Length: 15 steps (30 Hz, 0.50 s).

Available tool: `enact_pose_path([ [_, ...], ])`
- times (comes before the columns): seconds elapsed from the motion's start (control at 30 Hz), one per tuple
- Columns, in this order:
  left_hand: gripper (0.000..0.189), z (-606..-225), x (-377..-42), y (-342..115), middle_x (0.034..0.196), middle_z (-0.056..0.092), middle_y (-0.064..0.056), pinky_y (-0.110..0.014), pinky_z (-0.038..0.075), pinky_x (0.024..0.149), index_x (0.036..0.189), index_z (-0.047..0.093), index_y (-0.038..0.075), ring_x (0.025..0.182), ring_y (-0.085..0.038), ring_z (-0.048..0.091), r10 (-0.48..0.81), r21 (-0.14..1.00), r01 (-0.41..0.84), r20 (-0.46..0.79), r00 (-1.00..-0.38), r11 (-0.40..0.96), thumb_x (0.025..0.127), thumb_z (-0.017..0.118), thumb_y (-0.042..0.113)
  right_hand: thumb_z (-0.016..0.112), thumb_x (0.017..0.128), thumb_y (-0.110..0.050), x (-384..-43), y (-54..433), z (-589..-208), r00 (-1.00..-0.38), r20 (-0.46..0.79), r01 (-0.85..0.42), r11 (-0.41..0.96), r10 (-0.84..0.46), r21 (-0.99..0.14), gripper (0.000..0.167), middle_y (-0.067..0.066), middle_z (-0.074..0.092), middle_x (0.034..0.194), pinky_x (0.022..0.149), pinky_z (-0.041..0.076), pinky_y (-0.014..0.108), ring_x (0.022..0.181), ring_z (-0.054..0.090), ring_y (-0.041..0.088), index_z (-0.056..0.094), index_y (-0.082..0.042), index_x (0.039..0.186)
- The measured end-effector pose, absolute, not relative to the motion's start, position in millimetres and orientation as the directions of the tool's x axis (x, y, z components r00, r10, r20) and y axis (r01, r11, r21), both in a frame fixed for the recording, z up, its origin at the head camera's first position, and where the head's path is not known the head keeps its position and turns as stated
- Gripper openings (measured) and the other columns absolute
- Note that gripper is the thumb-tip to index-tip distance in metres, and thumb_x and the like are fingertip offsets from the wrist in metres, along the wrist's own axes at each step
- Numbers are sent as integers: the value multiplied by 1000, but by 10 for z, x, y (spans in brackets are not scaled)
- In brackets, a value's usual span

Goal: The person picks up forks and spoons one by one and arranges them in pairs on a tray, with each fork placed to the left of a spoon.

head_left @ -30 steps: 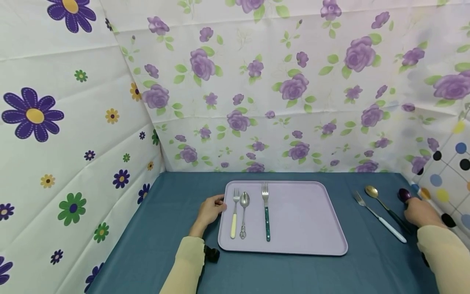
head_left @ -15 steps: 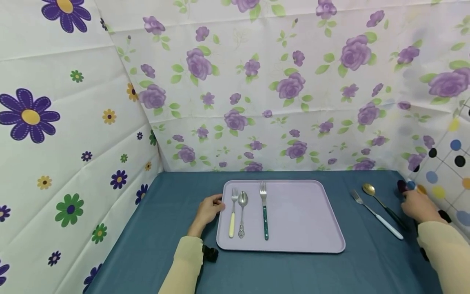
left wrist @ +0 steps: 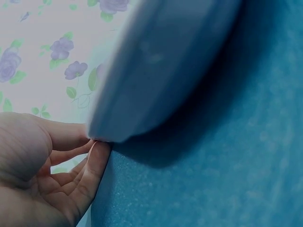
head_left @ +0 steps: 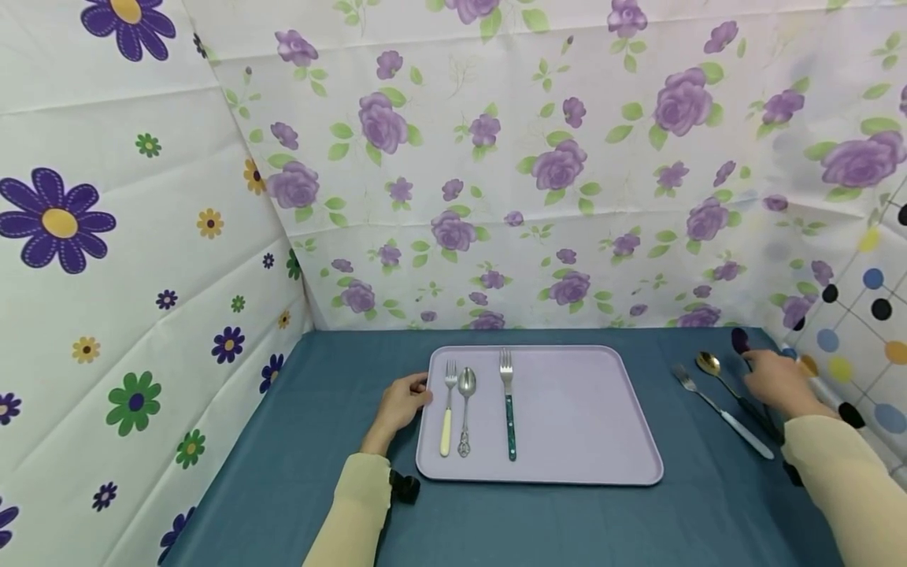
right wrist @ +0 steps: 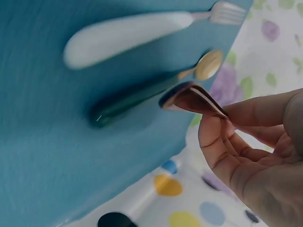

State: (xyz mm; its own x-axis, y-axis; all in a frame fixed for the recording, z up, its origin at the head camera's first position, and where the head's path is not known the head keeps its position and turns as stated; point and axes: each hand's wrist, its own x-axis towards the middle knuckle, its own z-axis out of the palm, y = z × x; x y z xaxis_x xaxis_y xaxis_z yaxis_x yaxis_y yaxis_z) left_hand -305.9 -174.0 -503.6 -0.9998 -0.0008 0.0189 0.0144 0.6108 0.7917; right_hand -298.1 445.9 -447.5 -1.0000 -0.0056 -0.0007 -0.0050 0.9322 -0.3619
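My left hand (head_left: 401, 405) pinches the left rim of a pale lilac tray (head_left: 574, 425); the left wrist view shows thumb and fingers meeting at the tray's edge (left wrist: 106, 127). On the tray lie a cream-handled fork (head_left: 446, 433), an ornate silver spoon (head_left: 466, 383) and a green-handled fork (head_left: 510, 425). At the right, my right hand (head_left: 782, 382) pinches a dark purple, shiny spoon (head_left: 740, 340), seen nearly edge-on in the right wrist view. Just left of that hand lie a gold spoon (head_left: 708, 363) with a dark green handle and a white-handled fork (head_left: 747, 437).
A blue-green cloth (head_left: 538, 524) covers the table. Floral fabric (head_left: 496, 173) stands along the back, with flower-print fabric (head_left: 127, 307) on the left and dotted fabric (head_left: 864, 339) close beside the right hand.
My right hand has moved left with the purple spoon, from beside the dotted fabric to close by the gold spoon. The left hand keeps its place at the tray's rim.
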Motion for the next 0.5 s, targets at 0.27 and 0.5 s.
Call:
enact_pose_path([
  [0.27,43,-5038,-3067,-1735,101,69,-9,-40,57,82,139,64,-3,91,-21,67,-3,796,16,22,-1000,605,97,69,7,40,94,3,-3048,4060,-4375,-998,-56,20,903,-4,-430,55,52,40,134,48,35,34,49,33,13,38,23,145],
  [0.5,44,-5061,-3097,-1749,101,69,-7,-37,56,78,140,63,-2,89,-18,66,0,795,4,5,-1000,607,97,69,7,36,93,8,-3074,3673,-4232,-996,-55,-42,887,-76,-459,57,7,43,60,47,29,30,46,28,12,37,19,149],
])
